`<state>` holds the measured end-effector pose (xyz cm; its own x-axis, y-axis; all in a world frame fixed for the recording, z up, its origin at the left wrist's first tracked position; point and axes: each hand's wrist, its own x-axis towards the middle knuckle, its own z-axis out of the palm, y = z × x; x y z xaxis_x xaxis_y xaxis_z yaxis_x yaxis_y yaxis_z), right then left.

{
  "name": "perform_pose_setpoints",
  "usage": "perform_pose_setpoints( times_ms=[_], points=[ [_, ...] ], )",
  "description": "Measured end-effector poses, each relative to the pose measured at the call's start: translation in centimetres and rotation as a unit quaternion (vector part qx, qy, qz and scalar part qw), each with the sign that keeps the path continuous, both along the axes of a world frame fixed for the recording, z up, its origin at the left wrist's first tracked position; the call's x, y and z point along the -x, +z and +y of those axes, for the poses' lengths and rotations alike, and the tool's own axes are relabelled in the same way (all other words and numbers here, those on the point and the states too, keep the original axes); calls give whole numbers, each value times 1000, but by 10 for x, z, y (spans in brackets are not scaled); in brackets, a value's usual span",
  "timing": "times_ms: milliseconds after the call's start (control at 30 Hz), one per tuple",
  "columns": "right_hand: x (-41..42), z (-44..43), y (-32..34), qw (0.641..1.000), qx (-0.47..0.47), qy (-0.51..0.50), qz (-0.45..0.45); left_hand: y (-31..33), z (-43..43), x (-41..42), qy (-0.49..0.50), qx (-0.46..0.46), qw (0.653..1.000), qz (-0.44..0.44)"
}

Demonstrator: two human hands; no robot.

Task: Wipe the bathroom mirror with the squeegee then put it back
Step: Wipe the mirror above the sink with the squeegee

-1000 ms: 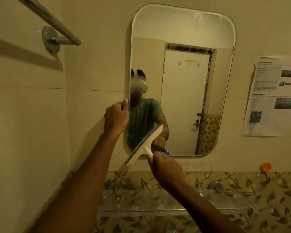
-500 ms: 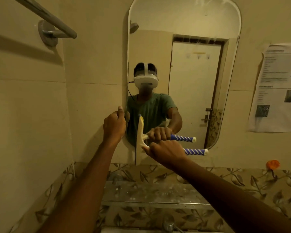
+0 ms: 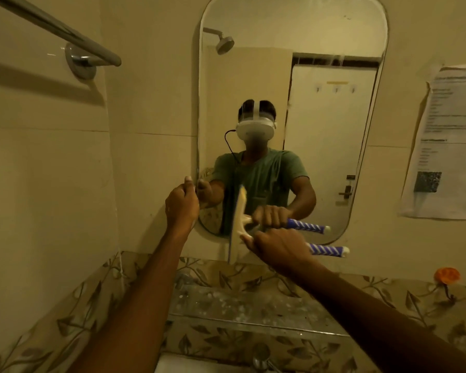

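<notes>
Right hand (image 3: 280,249) is clamped round the squeegee (image 3: 328,250) handle, blade upright against the mirror (image 3: 293,63). Left hand (image 3: 182,203) grips the mirror's left edge, fingers curled.

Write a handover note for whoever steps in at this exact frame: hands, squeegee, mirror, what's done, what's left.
Left hand grips the left edge of the rounded rectangular wall mirror, low down.
Right hand grips the white squeegee with the blue-and-white striped handle; its blade stands upright against the mirror's lower left, handle pointing right.
Done: wiping is under way; how much glass is covered cannot be told.
Left: finish the mirror, then put the squeegee back; its place is not evident here.
</notes>
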<state>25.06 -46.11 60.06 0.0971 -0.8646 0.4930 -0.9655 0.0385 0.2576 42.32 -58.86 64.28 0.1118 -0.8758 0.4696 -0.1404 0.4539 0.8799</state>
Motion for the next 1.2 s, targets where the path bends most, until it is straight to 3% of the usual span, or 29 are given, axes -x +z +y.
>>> perform_pose_setpoints(
  times_ms=[133, 567, 700, 833, 967, 1200],
  points=[
    [-20, -17, 3, 1000, 6, 0, 24, -3, 5, 9, 17, -4, 1000, 18],
    [106, 56, -6, 994, -23, -98, 48, -5, 0, 11, -2, -55, 996, 67],
    [91, 51, -11, 997, 22, -69, 22, -3, 2, 14, -4, -75, 994, 82],
    [39, 18, -12, 1000, -11, -2, 7, -1, 9, 21, 34, -54, 995, 79],
    [17, 5, -7, 1000, -3, -13, 15, -4, 9, 27, 55, -31, 993, 97],
    [105, 57, -10, 996, -50, -75, 24, -8, 4, 32, 83, -23, 990, 108]
  ],
)
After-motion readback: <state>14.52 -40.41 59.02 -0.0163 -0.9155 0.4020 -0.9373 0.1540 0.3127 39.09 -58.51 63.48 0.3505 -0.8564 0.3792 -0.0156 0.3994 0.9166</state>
